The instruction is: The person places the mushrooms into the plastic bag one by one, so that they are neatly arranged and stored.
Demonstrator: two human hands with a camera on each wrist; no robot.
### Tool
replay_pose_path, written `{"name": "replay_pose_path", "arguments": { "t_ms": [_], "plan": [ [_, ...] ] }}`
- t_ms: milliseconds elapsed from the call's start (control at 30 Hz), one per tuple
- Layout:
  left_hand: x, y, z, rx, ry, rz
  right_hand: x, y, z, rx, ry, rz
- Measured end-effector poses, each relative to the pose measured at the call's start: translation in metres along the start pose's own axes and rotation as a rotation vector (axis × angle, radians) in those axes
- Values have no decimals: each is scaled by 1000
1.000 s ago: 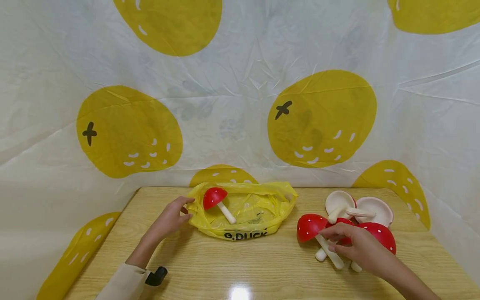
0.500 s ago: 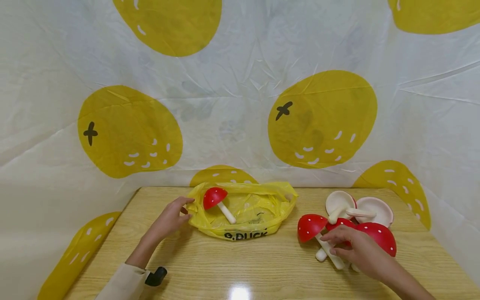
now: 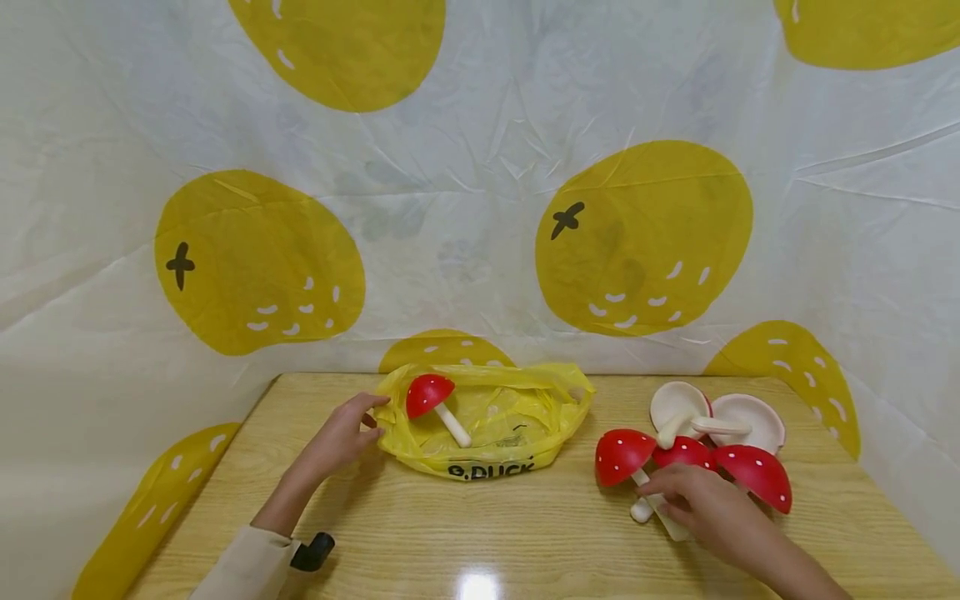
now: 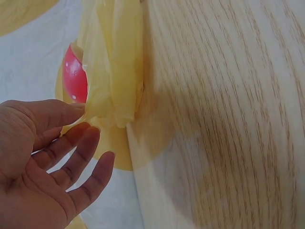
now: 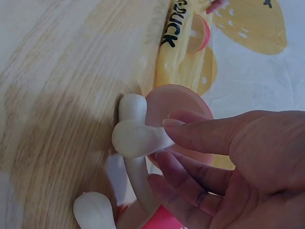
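My left hand (image 3: pixel 341 437) pinches the left rim of a yellow plastic bag (image 3: pixel 551 442) between thumb and fingers; the other fingers spread loosely in the left wrist view. The bag's mouth gapes, and one red-capped toy mushroom (image 3: pixel 431 395) with white dots lies inside it. At the right, my right hand (image 3: pixel 712 504) grips the white stem (image 5: pixel 157 137) of the leftmost mushroom (image 3: pixel 622 457) in a group, its cap pointing up and left. Thumb and fingers lie on either side of that stem in the right wrist view. The hand partly hides the stems behind it.
Around the right hand lie more mushrooms: two red caps (image 3: pixel 757 477) face up, and two pale undersides (image 3: pixel 750 421) show farther back. The wooden table (image 3: pixel 450 533) meets a white sheet (image 3: pixel 465 267) printed with yellow fruit at its back edge.
My right hand has closed in on the leftmost mushroom's stem, its fingers drawing together. The left hand, the bag and the mushroom in it have stayed put.
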State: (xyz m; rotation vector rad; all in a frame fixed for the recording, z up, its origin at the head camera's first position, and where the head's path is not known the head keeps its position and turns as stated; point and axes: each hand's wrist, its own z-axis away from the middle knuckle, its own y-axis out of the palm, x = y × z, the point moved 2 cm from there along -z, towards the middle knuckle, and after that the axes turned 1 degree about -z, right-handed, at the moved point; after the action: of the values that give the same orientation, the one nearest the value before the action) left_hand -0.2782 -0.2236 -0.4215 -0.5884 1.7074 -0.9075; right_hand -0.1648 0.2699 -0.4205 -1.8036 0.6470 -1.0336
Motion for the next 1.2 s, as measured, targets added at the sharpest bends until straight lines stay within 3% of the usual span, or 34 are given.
{"name": "replay_pose_path", "arguments": {
  "t_ms": [467,667,1033,1200],
  "plan": [
    [2,1,0,-1,-15,-4,7,8,-11,40,198,106],
    [3,2,0,0,-1,-2,10,9,-12,44,186,105],
    [3,1,1,-5,2,-2,10,4,-20,89,179,-99],
    [3,1,1,-3,-5,0,10,-1,-25,130,132,-285]
  ]
}}
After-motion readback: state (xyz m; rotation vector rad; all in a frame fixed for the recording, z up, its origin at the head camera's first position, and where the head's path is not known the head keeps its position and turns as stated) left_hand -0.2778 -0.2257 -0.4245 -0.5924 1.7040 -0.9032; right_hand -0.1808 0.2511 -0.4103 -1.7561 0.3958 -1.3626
